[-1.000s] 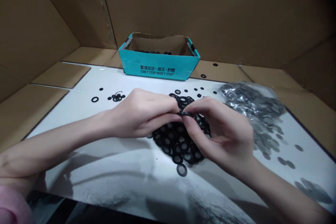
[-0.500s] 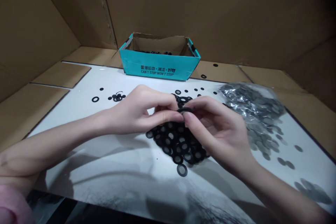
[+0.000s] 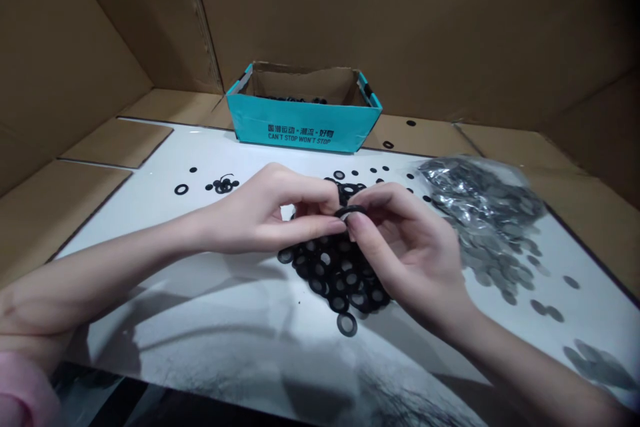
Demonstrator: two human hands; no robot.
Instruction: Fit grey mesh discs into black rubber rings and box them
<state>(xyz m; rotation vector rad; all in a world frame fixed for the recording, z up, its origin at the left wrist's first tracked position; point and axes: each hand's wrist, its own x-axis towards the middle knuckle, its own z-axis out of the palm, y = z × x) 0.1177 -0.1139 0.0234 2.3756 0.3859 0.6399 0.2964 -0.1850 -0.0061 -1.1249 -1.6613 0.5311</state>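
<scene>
Between my two hands, over the middle of the table, is a black rubber ring (image 3: 351, 210), tilted toward me. My left hand (image 3: 285, 210) pinches its left edge between thumb and forefinger. On the other side my right hand (image 3: 410, 243) is closed on the ring too, its thumb pressed against the near face. A small pale piece seems to show inside the ring, mostly covered by the thumb. Directly beneath lies a heap of black rings with grey mesh discs in their centres (image 3: 345, 280); one such ring (image 3: 347, 324) sits apart at the front.
A turquoise box (image 3: 305, 127) with black pieces inside stands at the back. To the right, a clear bag (image 3: 480, 190) of grey discs spills loose discs (image 3: 500, 263) onto the table. Small black pieces (image 3: 225, 184) and a bare ring (image 3: 181, 189) lie left. Cardboard walls surround the table.
The ring now shows more of its upper rim between my fingertips. My right hand has shifted slightly left; my left hand has barely moved.
</scene>
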